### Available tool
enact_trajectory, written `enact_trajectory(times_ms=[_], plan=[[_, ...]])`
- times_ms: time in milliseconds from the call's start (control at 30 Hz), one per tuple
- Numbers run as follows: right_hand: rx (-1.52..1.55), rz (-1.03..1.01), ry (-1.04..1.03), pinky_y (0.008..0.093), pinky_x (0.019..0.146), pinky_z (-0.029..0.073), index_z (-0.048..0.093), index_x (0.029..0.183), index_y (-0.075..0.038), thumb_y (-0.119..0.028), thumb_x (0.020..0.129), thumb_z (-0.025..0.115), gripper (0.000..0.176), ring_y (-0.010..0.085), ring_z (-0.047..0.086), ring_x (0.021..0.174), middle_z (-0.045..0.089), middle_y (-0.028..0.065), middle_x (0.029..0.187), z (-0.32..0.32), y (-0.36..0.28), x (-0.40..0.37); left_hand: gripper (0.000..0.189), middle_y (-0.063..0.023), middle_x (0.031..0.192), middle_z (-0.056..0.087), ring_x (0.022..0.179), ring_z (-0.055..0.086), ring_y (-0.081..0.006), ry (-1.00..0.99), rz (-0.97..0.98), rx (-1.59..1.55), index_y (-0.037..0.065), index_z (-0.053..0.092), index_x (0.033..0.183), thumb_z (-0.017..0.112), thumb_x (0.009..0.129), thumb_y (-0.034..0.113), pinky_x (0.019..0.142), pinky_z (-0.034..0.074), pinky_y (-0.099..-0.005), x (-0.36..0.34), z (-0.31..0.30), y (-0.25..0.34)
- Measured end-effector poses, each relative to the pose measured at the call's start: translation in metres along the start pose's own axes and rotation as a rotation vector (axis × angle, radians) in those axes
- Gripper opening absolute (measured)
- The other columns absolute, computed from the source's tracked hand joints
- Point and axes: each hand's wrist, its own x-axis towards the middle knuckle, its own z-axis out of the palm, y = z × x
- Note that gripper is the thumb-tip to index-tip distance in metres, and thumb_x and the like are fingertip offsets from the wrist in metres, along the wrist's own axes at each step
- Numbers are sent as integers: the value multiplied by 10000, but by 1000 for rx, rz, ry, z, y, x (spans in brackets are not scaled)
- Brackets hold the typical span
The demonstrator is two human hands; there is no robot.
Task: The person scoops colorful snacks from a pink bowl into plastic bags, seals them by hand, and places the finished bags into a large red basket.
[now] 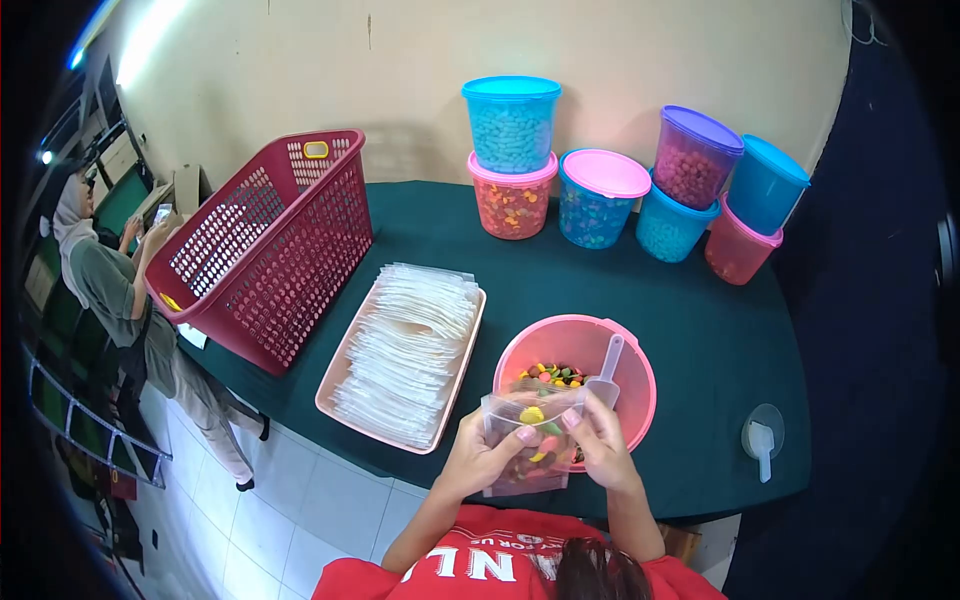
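Observation:
A clear plastic pouch point(530, 472) with colourful candies inside is held up between both hands, over the front of a pink tub. My left hand point(484, 452) pinches the pouch's left side, thumb on its front. On the right side, near the top, my right hand point(600, 442) grips it with thumb and fingers. Behind the pouch, the pink tub point(640, 345) holds loose candies point(553, 374) and a translucent scoop point(606, 375). To the left lies a pale pink tray point(328, 405) full of stacked clear pouches point(405, 350).
A tall maroon basket point(290, 250) stands at the back left. Stacked lidded candy tubs point(512, 200) line the back right. A small clear dish point(762, 440) with a scoop lies near the right edge. Another person point(120, 280) stands at the far left.

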Motion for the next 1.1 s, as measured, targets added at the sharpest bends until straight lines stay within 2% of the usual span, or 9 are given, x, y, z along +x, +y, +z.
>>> enact_trajectory(times_ms=[67,200,300,367,467,500,733,867,1100], plan=[[43,-3,16,310,880,371,396,1164,21,-179,880,430,350,174,484,1013,497,108,1085,8,-2,-2,413,-93,1058,519,985,498,-175,6,37,43,-21,460,1120,588,795,200,852,389,-297,-1,7,-1],[72,-3,43,234,670,456,311,1201,4,-177,868,460,407,130,485,901,391,104,1142,12,-1,-8,381,-106,1071,475,986,483,-161,117,263,101,-11,437,1112,577,801,160,803,409,-281,-2,24,-12],[136,44,100,212,649,445,417,1127,13,-140,853,495,323,115,493,874,463,93,1056,8,1,-15,361,-108,1031,484,932,503,-138,156,269,15,-10,421,1102,571,805,131,733,441,-254,-7,35,-13],[-58,-174,210,205,644,429,533,1001,26,-90,828,535,208,98,510,804,535,66,903,-3,9,-17,274,-73,884,563,774,549,-97,189,154,-75,-9,473,1041,556,822,134,670,450,-232,-12,35,-16],[119,-12,286,216,679,417,591,889,34,-62,807,560,130,93,522,747,564,46,780,-7,4,-29,186,-43,772,599,684,549,-70,197,162,-21,-14,540,946,543,839,138,622,448,-218,-14,37,-20],[-39,-141,267,226,716,416,586,912,37,-63,816,547,144,97,532,747,574,57,797,-9,6,-32,177,-41,761,612,699,549,-66,253,200,-21,-19,575,880,541,846,151,625,446,-215,-15,44,-18],[37,-27,143,239,720,436,574,895,60,-52,839,484,154,129,561,764,597,91,812,-22,-14,-55,180,-61,787,609,694,565,-111,297,203,-80,-31,572,893,463,870,111,649,447,-233,-33,63,-16],[-2,-63,89,229,693,423,579,862,51,-40,820,499,129,112,541,747,587,82,806,-19,-3,-57,145,-127,716,563,601,545,-158,435,342,455,-45,573,833,463,831,49,544,415,-258,-53,63,-14],[31,-178,-141,216,614,413,584,787,28,19,725,603,65,106,524,676,558,69,737,14,3,-52,108,-47,717,566,628,525,-74,411,302,298,-26,588,830,535,807,66,539,404,-208,-89,47,-3]])
